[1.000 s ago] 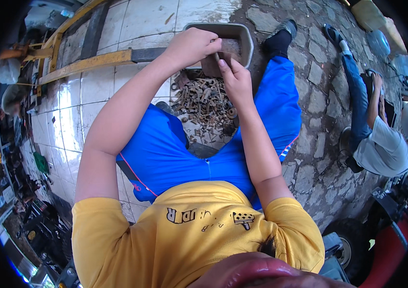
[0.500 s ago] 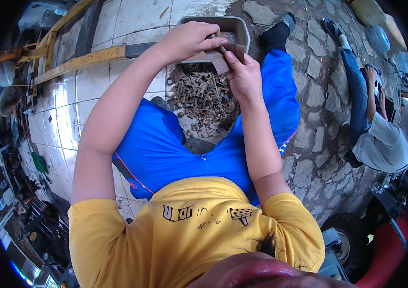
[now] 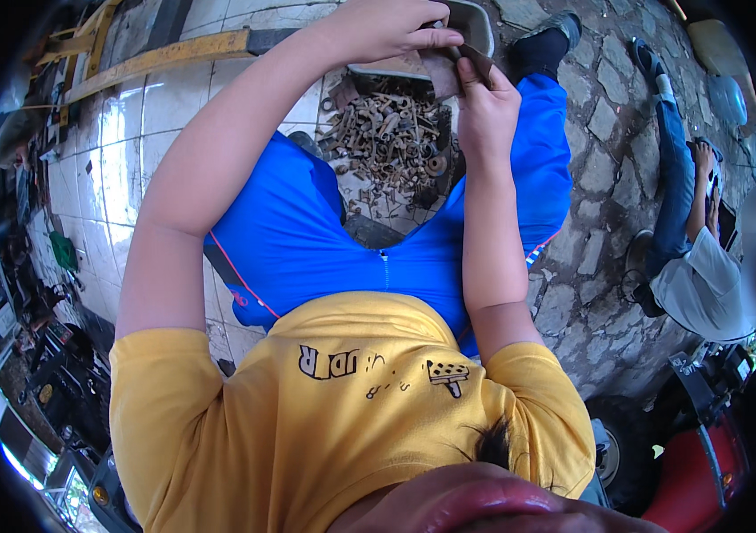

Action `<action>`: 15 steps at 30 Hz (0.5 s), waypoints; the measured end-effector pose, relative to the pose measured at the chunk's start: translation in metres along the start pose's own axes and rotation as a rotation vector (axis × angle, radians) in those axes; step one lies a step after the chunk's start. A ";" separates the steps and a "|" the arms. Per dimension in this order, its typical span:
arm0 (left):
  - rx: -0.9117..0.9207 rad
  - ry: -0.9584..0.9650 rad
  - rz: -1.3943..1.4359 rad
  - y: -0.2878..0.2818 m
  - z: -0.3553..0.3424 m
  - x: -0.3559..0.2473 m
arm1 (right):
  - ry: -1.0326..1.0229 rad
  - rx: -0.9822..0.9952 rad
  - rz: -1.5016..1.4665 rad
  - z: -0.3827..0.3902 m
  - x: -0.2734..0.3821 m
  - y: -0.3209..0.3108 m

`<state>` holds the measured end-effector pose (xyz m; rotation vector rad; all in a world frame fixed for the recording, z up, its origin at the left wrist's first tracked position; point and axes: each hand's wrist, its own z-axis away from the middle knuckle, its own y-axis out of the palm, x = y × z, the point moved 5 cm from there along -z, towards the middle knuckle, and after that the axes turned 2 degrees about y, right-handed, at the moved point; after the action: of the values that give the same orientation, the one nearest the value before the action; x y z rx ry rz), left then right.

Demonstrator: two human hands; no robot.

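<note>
My left hand [image 3: 409, 31] is closed, gripping a small rod-like piece [image 3: 439, 28] at the top middle of the head view. My right hand [image 3: 486, 105], just below and right of it, grips a brown flat piece [image 3: 438, 71], perhaps cloth or a sheet, folded around that rod; the contact is partly hidden by fingers. Behind both hands is a grey plastic bin [image 3: 488, 27]. Below them, a heap of rusty bolts, nuts and small metal parts [image 3: 378, 142] lies on white tiles between my legs.
A yellow metal frame [image 3: 156, 62] crosses the tiles at upper left. At right, another person [image 3: 698, 293] sits on stone paving with hands on a dark object. A red vehicle with a black tyre [image 3: 693, 471] stands at lower right. Dark clutter and machinery [image 3: 53, 373] line the left side.
The whole view has shifted, so the scene sits higher. My two hands, still gripping the pieces, have also moved slightly rightward relative to the bin and heap.
</note>
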<state>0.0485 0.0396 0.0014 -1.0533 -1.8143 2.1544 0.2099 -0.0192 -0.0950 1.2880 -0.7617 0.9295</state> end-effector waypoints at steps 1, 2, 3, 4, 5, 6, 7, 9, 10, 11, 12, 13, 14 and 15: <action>-0.003 -0.033 0.070 0.002 0.002 0.000 | -0.237 -0.031 0.297 0.004 0.010 -0.002; -0.007 -0.065 0.139 0.005 0.004 0.002 | -0.415 -0.024 0.465 0.005 0.018 -0.001; -0.015 -0.090 0.205 0.007 0.005 0.002 | -0.602 -0.019 0.632 0.005 0.026 0.002; -0.025 -0.109 0.276 0.007 0.006 0.001 | -0.645 -0.021 0.664 0.005 0.027 0.003; -0.064 -0.015 0.226 0.006 0.005 0.001 | -0.689 -0.024 0.695 0.005 0.029 0.004; -0.100 0.081 0.177 0.003 0.003 0.000 | -0.731 -0.029 0.727 0.008 0.030 0.005; -0.136 0.177 0.127 0.001 0.003 -0.003 | -0.474 0.020 0.416 0.003 0.021 0.001; -0.181 0.307 0.066 -0.003 0.003 -0.005 | 0.040 0.097 -0.199 0.002 -0.003 0.003; -0.202 0.366 0.053 -0.005 0.003 -0.007 | 0.094 0.163 -0.287 -0.001 -0.004 -0.003; -0.224 0.426 0.040 -0.006 0.002 -0.008 | 0.057 0.115 -0.204 -0.003 -0.005 -0.005; -0.173 0.320 0.052 -0.006 0.004 -0.005 | 0.032 0.080 -0.127 -0.002 -0.004 0.001; -0.122 0.215 0.066 -0.006 0.007 -0.003 | 0.006 0.045 -0.049 -0.001 0.000 0.006; -0.070 0.110 0.080 -0.004 0.010 0.000 | -0.217 0.014 0.256 0.002 0.019 0.009; -0.073 0.071 0.192 0.001 0.010 0.003 | -0.340 0.032 0.389 0.004 0.025 0.009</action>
<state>0.0410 0.0324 -0.0005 -1.3542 -1.8411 2.1352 0.2133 -0.0191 -0.0686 1.3697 -1.3011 1.0431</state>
